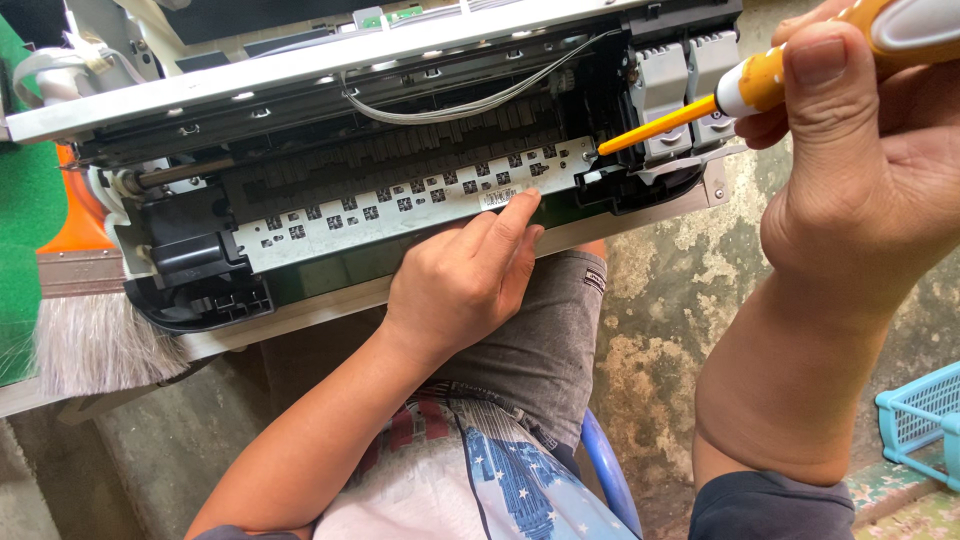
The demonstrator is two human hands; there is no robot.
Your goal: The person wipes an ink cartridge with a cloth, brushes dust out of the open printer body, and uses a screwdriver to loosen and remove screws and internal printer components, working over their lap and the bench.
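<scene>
Hands: left hand steadies printer; right hand seemingly grips screwdriver.

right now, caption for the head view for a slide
Left hand steadies an opened printer on the lap while the right hand sets a screwdriver tip at its metal plate.

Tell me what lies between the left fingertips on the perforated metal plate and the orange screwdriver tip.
In the head view, only the grey perforated metal plate with a small sticker spans from the left hand to the orange screwdriver tip.

Matt metal plate in black plastic printer; glossy orange-handled screwdriver; rough concrete floor.
</scene>
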